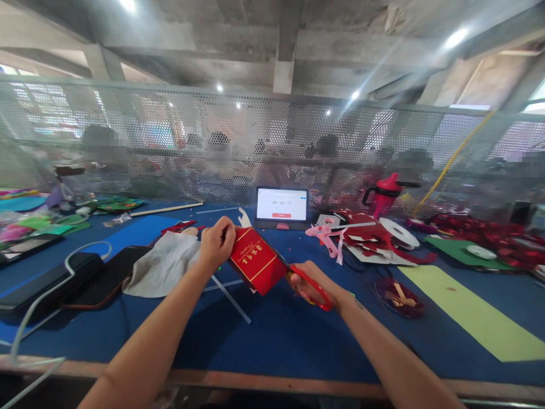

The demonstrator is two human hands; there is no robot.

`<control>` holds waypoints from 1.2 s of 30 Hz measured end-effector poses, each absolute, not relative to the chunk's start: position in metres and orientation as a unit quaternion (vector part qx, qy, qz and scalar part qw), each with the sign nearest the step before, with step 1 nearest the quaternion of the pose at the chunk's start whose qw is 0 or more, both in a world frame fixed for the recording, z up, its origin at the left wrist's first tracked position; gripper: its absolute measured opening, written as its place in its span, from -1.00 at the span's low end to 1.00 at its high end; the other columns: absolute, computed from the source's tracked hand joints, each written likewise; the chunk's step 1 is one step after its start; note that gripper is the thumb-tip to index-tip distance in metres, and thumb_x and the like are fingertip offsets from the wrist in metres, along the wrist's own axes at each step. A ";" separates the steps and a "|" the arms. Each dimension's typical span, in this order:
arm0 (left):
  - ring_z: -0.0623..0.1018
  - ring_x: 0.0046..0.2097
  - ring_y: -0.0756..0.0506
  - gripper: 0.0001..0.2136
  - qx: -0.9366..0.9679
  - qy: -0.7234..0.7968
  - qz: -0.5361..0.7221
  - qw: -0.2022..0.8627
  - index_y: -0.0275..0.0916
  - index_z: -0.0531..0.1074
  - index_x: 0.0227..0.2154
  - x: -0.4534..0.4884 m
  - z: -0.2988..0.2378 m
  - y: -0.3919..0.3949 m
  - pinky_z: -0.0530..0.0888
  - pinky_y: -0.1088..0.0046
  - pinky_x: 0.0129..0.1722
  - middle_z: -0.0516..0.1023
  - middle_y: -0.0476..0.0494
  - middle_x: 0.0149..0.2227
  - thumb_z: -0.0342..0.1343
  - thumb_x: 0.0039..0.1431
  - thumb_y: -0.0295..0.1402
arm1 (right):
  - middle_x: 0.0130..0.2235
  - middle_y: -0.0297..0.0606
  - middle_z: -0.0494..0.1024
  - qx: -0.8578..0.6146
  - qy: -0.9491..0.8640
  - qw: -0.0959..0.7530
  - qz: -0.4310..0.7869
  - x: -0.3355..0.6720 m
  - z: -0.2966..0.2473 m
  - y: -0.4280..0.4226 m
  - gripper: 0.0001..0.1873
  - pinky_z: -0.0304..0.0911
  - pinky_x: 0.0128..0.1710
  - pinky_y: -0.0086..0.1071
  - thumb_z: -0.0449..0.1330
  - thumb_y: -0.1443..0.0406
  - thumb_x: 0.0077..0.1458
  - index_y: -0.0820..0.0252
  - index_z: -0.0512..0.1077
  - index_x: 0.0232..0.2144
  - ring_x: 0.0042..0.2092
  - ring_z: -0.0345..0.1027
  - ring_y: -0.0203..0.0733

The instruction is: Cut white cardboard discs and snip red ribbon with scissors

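My left hand (pixel 217 241) is closed on the left edge of a red card (pixel 258 261) with gold lettering and gold lines. The card is tilted above the blue table. In my right hand (pixel 309 281) are scissors with red handles (pixel 317 289), their blades pointing up and left along the card's upper right edge. Whether the blades are cutting into the card cannot be made out. Below the card, thin pale strips (pixel 232 301) lie on the table. A crumpled grey cloth (pixel 166 264) is just left of my left forearm.
A tablet showing a timer (pixel 281 205) stands at the back. To the right are a pink glue gun (pixel 326 237), red scraps (pixel 361 230), a pink tumbler (pixel 385 196), a small dark dish (pixel 400 298) and a yellow-green sheet (pixel 472 312). Black cases (pixel 102 278) and a white cable (pixel 36 301) lie left.
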State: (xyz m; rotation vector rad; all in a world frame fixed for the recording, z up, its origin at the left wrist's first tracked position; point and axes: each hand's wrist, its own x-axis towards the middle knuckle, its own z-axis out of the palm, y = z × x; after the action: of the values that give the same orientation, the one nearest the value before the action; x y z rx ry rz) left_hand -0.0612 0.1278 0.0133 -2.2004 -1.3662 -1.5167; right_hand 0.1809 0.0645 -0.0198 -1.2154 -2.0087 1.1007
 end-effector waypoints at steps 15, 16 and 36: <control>0.23 -0.69 0.11 -0.86 -0.778 -0.396 -0.487 0.032 -0.20 0.15 -0.53 -0.055 0.013 0.119 0.16 0.56 -0.64 0.60 -0.01 -0.36 -0.14 0.13 -0.43 | -0.76 -0.49 0.11 -0.405 -0.752 0.308 0.419 0.178 -0.025 0.063 -0.42 -0.05 -0.74 -0.52 -0.11 -0.22 -0.02 0.16 0.14 -0.58 -0.72 0.04 -0.42; 0.23 -0.69 0.11 -0.86 -0.777 -0.398 -0.486 0.034 -0.20 0.16 -0.53 -0.055 0.012 0.119 0.16 0.56 -0.64 0.60 -0.01 -0.36 -0.14 0.13 -0.43 | -0.76 -0.49 0.11 -0.418 -0.742 0.309 0.423 0.177 -0.025 0.063 -0.45 -0.06 -0.74 -0.53 -0.07 -0.19 -0.02 0.16 0.15 -0.59 -0.72 0.04 -0.42; 0.25 -0.70 0.11 -0.85 -0.787 -0.395 -0.474 0.019 -0.19 0.15 -0.53 -0.049 0.009 0.116 0.20 0.56 -0.63 0.60 -0.04 -0.35 -0.15 0.14 -0.43 | -0.76 -0.45 0.12 -0.354 -0.769 0.335 0.414 0.173 -0.033 0.061 -0.30 -0.05 -0.72 -0.53 -0.26 -0.30 -0.05 0.18 0.11 -0.65 -0.70 0.04 -0.43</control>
State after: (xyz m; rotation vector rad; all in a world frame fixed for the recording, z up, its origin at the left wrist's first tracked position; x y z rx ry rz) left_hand -0.0489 0.1163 0.0086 -2.4413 -1.2266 -1.4702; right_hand 0.1734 0.0614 -0.0326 -0.9244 -2.0061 1.0795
